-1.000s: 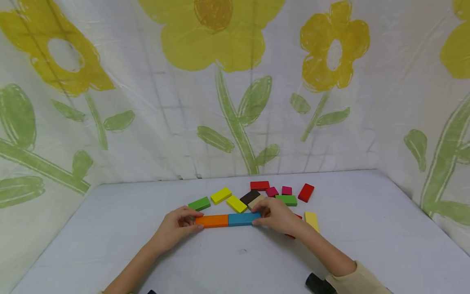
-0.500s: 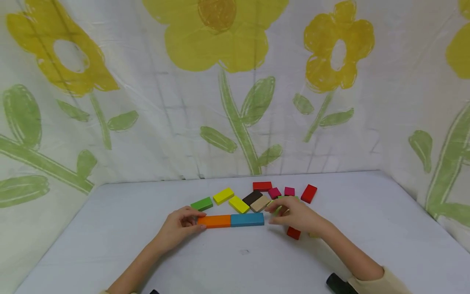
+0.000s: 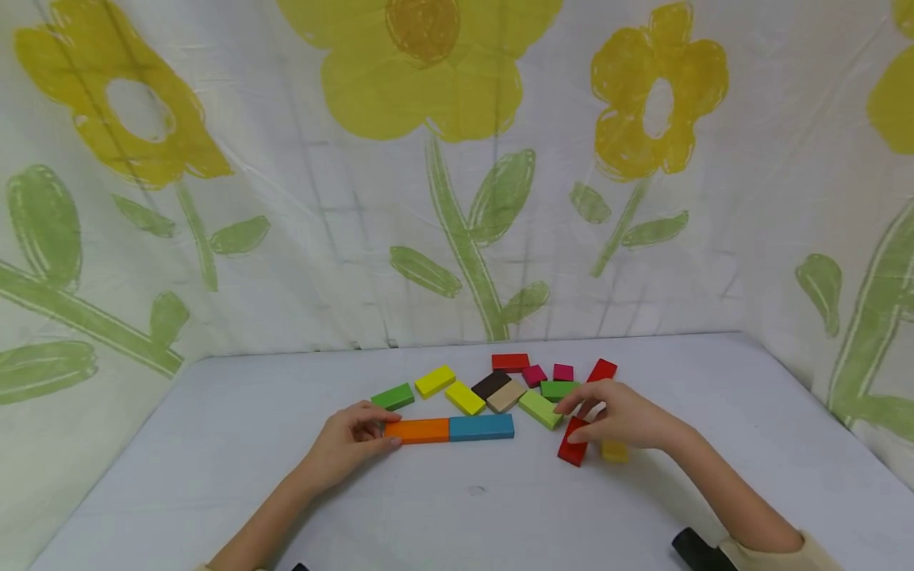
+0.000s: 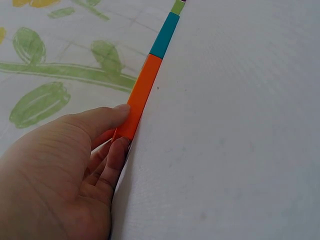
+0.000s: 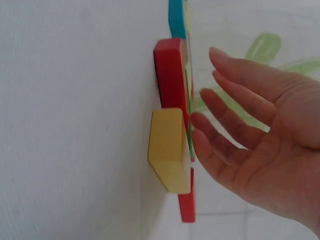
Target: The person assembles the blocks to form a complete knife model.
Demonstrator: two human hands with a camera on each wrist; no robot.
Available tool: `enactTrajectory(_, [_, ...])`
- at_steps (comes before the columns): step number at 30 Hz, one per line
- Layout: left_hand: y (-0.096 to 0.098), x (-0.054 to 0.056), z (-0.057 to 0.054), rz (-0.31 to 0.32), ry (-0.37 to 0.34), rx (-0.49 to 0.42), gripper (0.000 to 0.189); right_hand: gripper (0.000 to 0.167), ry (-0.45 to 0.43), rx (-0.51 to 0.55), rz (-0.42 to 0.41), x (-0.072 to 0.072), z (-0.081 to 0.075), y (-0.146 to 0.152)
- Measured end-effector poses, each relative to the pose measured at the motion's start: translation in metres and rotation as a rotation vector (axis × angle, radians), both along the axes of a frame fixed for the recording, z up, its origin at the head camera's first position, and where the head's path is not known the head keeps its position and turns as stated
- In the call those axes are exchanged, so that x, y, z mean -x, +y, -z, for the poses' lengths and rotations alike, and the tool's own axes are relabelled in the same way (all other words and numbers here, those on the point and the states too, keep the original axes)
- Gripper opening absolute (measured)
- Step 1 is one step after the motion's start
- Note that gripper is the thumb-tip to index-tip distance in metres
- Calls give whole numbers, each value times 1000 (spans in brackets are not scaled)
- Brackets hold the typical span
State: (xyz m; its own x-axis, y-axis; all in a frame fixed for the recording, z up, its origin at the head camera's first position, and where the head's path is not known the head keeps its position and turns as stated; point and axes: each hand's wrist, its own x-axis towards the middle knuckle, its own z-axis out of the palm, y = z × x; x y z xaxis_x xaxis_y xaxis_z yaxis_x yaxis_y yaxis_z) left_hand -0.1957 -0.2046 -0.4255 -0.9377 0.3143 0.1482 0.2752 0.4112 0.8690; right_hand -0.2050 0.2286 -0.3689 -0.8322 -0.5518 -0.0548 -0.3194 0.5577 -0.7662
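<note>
My left hand (image 3: pixel 332 446) pinches the left end of an orange block (image 3: pixel 421 431) between thumb and fingers; the left wrist view shows that grip on the orange block (image 4: pixel 142 95) close up. Lying end to end with it is a blue block (image 3: pixel 481 427), making one straight row on the table. Over the right part of the scattered blocks hovers my right hand (image 3: pixel 628 414), fingers loosely bent and holding nothing. Just under its fingertips lies a red block (image 3: pixel 571 454). A yellow block (image 5: pixel 167 132) lies beside that red block (image 5: pixel 171 70), partly hidden by the hand in the head view.
Behind the row lie green (image 3: pixel 393 396), yellow (image 3: pixel 435 381), dark brown (image 3: pixel 491 385), tan (image 3: pixel 505 396), light green (image 3: pixel 540 408), pink (image 3: pixel 563 372) and red blocks (image 3: pixel 510 362). A flower-printed cloth (image 3: pixel 321 301) rises behind the white table (image 3: pixel 428 515).
My right hand has let go of the blue block's right end and moved right, over the red block. The left hand keeps its grip on the orange block.
</note>
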Motion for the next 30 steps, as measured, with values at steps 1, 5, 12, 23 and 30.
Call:
enactTrajectory(1, [0, 0, 0, -1, 0, 2, 29, 30, -2, -5, -2, 0, 0, 2])
enactTrajectory(5, [1, -1, -1, -4, -3, 10, 29, 34, -29, -27, -4, 1, 2, 8])
enactTrajectory(12, [1, -1, -2, -15, -11, 13, 28, 38, -70, -29, -38, 3, 5, 11])
enactTrajectory(23, [1, -1, -2, -13, -11, 11, 28, 28, -61, -29, -26, 3, 8, 7])
enactTrajectory(30, [0, -1, -2, -2, -1, 16, 28, 27, -2, -43, -4, 0, 9, 1])
